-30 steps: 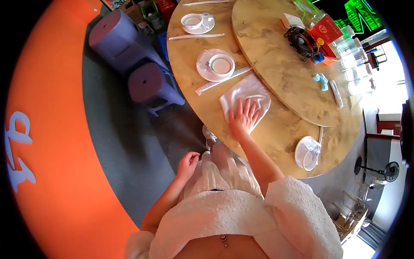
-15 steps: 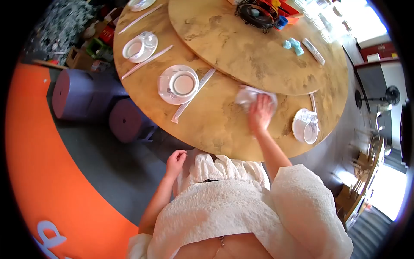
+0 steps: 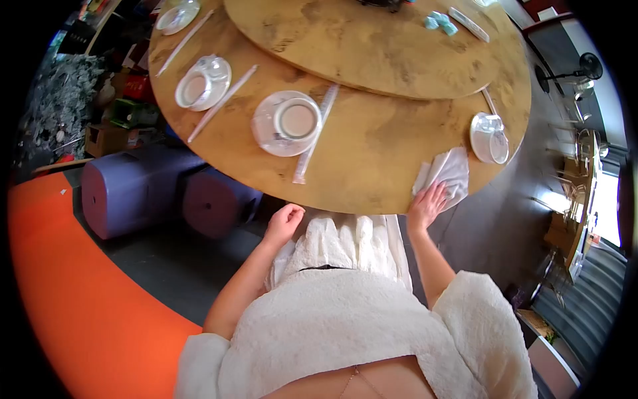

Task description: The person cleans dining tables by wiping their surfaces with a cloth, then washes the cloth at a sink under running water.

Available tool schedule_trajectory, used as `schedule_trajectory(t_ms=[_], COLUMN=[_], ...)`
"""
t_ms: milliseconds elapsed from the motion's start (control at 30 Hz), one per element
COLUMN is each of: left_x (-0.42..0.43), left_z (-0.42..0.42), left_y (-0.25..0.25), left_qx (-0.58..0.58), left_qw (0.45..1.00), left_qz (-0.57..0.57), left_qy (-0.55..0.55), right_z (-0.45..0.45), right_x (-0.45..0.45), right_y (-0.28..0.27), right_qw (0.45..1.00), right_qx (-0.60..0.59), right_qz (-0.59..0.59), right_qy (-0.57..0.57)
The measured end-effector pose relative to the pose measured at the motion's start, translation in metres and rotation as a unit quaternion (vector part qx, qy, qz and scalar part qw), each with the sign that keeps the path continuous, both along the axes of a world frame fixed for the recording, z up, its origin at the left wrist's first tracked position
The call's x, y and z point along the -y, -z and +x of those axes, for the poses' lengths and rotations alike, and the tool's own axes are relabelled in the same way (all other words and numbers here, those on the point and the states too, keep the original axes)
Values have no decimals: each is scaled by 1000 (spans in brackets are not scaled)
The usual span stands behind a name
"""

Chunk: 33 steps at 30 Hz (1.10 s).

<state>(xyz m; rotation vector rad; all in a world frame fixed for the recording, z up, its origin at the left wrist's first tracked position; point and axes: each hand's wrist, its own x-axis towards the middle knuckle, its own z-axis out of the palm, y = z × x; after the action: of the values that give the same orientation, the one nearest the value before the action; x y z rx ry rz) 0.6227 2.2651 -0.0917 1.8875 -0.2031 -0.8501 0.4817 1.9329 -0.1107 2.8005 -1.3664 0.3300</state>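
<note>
My right hand [image 3: 428, 205] presses a white cloth [image 3: 450, 171] onto the round table [image 3: 372, 173] near its front right edge. The fingers lie over the cloth, which fans out beyond them. To the right of the cloth is a clear-wrapped cup and dish set [image 3: 489, 137]. My left hand [image 3: 286, 223] hangs at the table's near edge with its fingers curled in, and nothing shows in it. Ahead of it lie a wrapped bowl and plate [image 3: 292, 123] and a pair of chopsticks in a paper sleeve [image 3: 316, 136].
A raised turntable [image 3: 359, 53] carries blue-green cubes [image 3: 440, 23] and a white stick-like item [image 3: 469, 24]. More wrapped dishes [image 3: 199, 86] line the left side. Purple stools [image 3: 136, 189] and an orange curved surface [image 3: 86, 279] are at left, a black fan [image 3: 589, 65] at right.
My right hand has slid the cloth rightward and toward the near edge; the cloth now lies more spread out. My left hand stays curled near the table edge. The view has shifted.
</note>
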Motion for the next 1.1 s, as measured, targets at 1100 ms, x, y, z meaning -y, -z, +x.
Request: schedule_trajectory(t_ms=[1100], left_x=[-6], left_z=[169], left_y=[-7], left_qx=[112], left_qw=[985], left_qz=[-52], left_qy=[-121], right_z=[81], right_x=[-157], right_y=[-46], right_qw=[944], right_qx=[17], right_qz=[239], right_qy=[-225])
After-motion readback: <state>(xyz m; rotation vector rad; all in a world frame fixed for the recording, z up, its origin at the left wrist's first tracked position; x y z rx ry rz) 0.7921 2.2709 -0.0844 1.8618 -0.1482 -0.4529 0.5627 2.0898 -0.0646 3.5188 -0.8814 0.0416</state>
